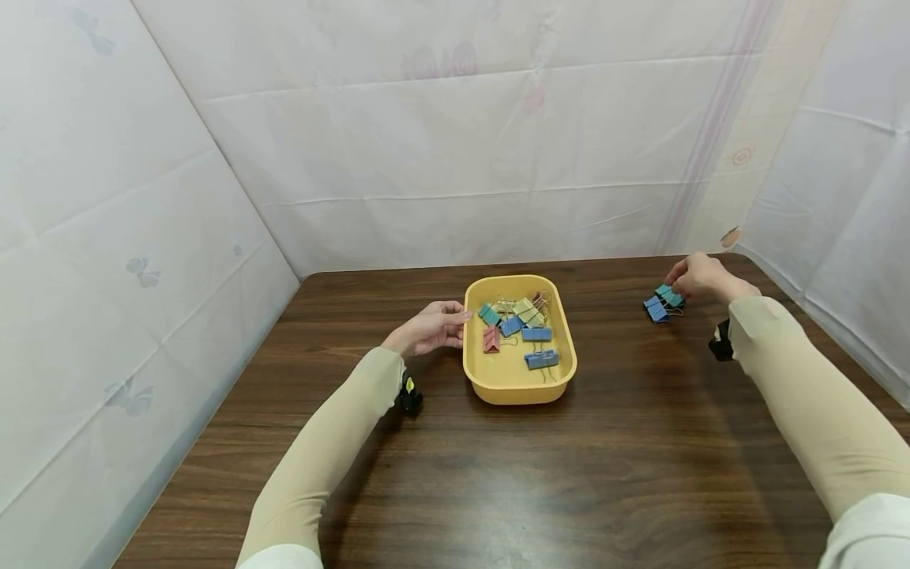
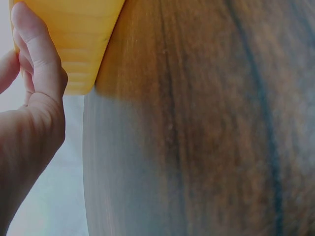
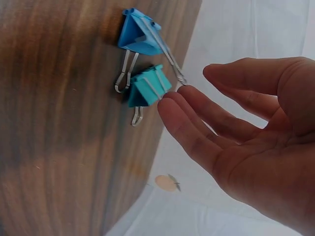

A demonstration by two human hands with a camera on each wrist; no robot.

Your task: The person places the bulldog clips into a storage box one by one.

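Two hands are out over a dark wooden worktop [image 1: 498, 474], one on each side of a yellow tray. Farthest left, the left hand [image 1: 430, 328] rests against the left wall of the yellow tray [image 1: 515, 387]; the left wrist view shows its fingers [image 2: 34, 54] laid nearly straight along the tray's outer side, touching it without curling round it, so this hand is open. A small black camera sits on the wrist just below the pale sleeve.

Inside the tray lies a loose heap of binder clips [image 1: 519, 324]: teal, blue, pale green and one red, some overlapping, with a single blue one lying apart toward the near end.

Well to the right of the tray, near the far right corner of the worktop, two more clips lie on the wood, a blue clip [image 1: 655, 309] and a teal clip [image 1: 670, 296] just beside it. The right wrist view shows the two touching or nearly so, their wire handles pointing down in that picture. The right hand [image 1: 700, 276] hovers at them with its fingers [image 3: 197, 132] relaxed and spread, fingertips just beside the teal clip [image 3: 150, 86]; whether they touch it I cannot tell. It grips nothing
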